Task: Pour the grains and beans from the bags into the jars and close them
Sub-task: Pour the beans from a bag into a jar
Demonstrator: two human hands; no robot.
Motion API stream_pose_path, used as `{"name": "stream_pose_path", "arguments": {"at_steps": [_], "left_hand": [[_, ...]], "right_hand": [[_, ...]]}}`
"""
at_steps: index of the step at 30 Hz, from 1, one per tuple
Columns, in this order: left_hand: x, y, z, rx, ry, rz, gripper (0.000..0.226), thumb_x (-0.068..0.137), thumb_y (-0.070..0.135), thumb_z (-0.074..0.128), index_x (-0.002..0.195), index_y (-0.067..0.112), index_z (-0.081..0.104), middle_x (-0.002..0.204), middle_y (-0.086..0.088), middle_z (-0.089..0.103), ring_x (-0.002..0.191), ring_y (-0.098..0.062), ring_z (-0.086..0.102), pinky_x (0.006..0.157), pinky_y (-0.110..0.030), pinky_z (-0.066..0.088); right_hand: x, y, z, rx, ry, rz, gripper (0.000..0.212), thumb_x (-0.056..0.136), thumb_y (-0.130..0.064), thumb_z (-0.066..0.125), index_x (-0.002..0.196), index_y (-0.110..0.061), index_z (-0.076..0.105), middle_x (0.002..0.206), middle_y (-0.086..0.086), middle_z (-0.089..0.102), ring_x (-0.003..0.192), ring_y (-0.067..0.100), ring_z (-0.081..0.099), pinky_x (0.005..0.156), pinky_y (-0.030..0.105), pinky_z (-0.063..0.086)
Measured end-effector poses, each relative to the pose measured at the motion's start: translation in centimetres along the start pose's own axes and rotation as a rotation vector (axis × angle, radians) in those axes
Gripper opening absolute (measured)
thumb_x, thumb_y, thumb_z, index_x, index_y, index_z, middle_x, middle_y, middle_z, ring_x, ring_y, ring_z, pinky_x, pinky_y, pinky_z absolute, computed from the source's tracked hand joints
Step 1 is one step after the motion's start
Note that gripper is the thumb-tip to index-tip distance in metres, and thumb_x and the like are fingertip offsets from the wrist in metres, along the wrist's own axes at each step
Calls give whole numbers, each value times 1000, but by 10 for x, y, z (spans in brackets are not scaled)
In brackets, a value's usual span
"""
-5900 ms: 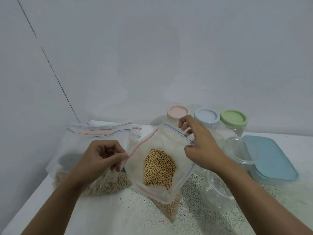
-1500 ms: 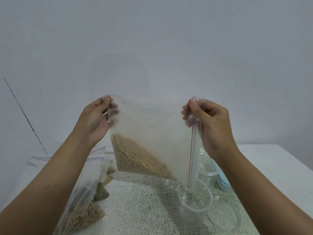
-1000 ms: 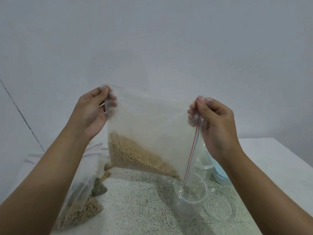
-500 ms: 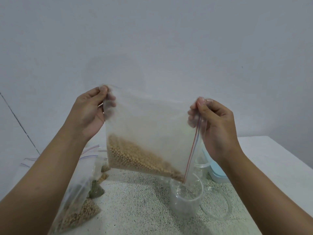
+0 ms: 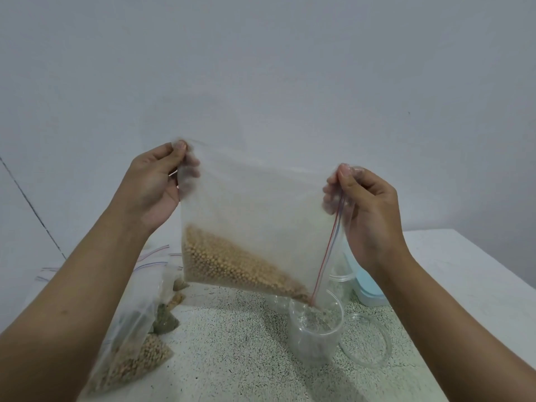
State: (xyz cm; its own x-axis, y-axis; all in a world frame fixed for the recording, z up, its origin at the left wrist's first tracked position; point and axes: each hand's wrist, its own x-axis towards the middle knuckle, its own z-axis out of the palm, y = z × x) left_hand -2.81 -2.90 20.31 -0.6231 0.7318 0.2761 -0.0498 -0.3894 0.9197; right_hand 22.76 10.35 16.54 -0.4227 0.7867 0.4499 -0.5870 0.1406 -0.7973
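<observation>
At the lower left of the frame, spare bags (image 5: pixel 136 338) of grains and beans lie slumped on the speckled table (image 5: pixel 232 352). Above them, the left hand (image 5: pixel 153 187) pinches the upper left corner of the bag (image 5: pixel 255 216) between thumb and curled fingers. The bag hangs at centre frame, clear of the table and tilted down toward the right. Its beans (image 5: pixel 232 265) are banked along the lower edge in a wedge that slopes to the lower right corner. That corner, at the foot of the red and blue zip strip (image 5: pixel 327 248), sits at the mouth of the open jar (image 5: pixel 316 332), lower centre right. Whether beans are passing into the jar cannot be determined. The right hand (image 5: pixel 368 210), right of centre, clamps the upper end of the zip strip with thumb against curled fingers. A clear lid (image 5: pixel 365 340) lies just beside the jar, and a blue container (image 5: pixel 365 285) stands behind it. Handling judgement: the film is thin, limp and likely slippery, and the load is light but shifts suddenly. Take hold at two corners, as here. The jar looks light and may tip if the bag drags on its rim.
</observation>
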Motion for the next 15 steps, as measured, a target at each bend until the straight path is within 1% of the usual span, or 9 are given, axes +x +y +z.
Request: {"name": "stream_pose_path", "arguments": {"at_steps": [6,11,15], "left_hand": [[-2,1,2,-5,-4,-7,34,102,18,57,75,20,78,73,4,68,66,-8,63,68,-21,56],[-2,4,4,-3,-9,-5,38,102,18,57,71,21,79,73,5,68,66,-8,63,66,-20,56],[-2,4,4,2,-10,-10,39,102,17,56,71,22,79,72,6,68,65,-7,63,66,-19,55]], "right_hand": [[-1,1,-1,7,14,12,23,99,-10,57,77,-6,63,75,1,62,68,15,58,59,27,43],[-2,2,0,15,7,11,35,99,-10,57,68,-17,71,74,0,63,68,16,58,59,27,42],[-3,1,0,27,18,16,35,99,-8,56,68,-15,69,74,1,62,67,16,59,58,27,43]]}}
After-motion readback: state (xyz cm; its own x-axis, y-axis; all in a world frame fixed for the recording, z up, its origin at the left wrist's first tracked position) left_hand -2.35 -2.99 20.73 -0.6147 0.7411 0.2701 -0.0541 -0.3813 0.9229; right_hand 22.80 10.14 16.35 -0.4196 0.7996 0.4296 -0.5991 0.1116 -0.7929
